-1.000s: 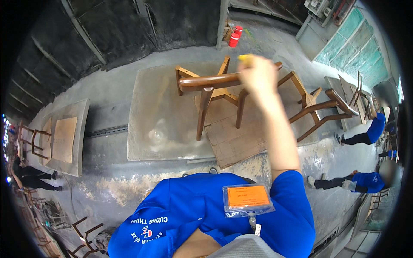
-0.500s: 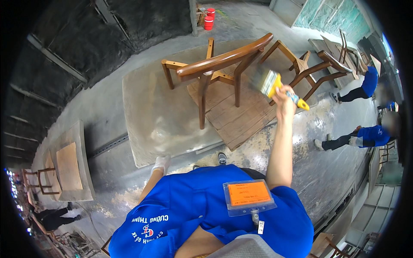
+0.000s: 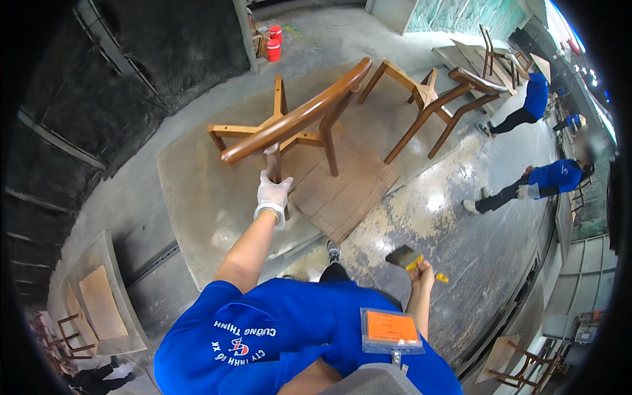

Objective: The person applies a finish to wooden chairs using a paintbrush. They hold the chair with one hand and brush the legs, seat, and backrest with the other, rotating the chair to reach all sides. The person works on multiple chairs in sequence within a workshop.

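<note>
Curved-backed brown wooden chair (image 3: 289, 125) shows glossy finish on its back rail only; gloved left hand (image 3: 272, 192) grips one leg, right hand (image 3: 420, 271) clasps yellow-handled flat paintbrush (image 3: 409, 259), lowered.

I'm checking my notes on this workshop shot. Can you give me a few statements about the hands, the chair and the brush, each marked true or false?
1. The left hand wears a white glove and grips a leg of the brown wooden chair frame. True.
2. The right hand is empty. False: it holds a flat paintbrush with a yellow handle.
3. The paintbrush touches the chair frame. False: it is held low, well apart from the chair.
4. The chair frame lies tipped over on a flat board. True.
5. Two red canisters stand beyond the chair. True.
</note>
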A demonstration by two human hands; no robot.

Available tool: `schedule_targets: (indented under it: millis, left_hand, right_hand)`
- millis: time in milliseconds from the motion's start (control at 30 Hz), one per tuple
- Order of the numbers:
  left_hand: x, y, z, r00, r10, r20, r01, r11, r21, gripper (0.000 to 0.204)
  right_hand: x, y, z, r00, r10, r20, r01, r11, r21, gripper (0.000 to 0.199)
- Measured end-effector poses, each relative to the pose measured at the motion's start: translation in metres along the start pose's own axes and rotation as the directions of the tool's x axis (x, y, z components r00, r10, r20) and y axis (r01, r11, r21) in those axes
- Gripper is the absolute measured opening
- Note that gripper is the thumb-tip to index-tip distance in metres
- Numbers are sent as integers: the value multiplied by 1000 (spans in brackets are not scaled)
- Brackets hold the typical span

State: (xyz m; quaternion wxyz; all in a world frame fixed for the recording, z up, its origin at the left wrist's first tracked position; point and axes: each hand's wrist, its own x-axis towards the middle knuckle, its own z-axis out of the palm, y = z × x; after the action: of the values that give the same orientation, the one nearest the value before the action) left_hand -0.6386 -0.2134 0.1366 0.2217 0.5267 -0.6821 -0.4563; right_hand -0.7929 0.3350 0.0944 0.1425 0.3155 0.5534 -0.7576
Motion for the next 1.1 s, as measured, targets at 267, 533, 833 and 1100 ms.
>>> schedule_targets:
  millis: [267, 533, 833, 1100]
  left_hand:
    - [46, -22, 53, 956, -179, -233, 122, 963, -239, 40]
    - [26, 60, -36, 970, -66, -235, 109, 979, 175, 48]
    - [2, 128, -98, 976, -202, -85, 206, 978, 40, 45]
    - [32, 125, -109, 972, -223, -76, 230, 969, 94, 50]
  right_hand:
    - [47, -34, 36, 1000, 23, 10, -21, 982, -190, 24]
    - [124, -63, 162, 962, 58, 265, 26, 952, -305, 12]
    - [-47, -73, 474, 502, -60, 863, -197, 964, 181, 19]
    - [-39, 28, 490, 635, 25, 772, -101, 994, 51, 24]
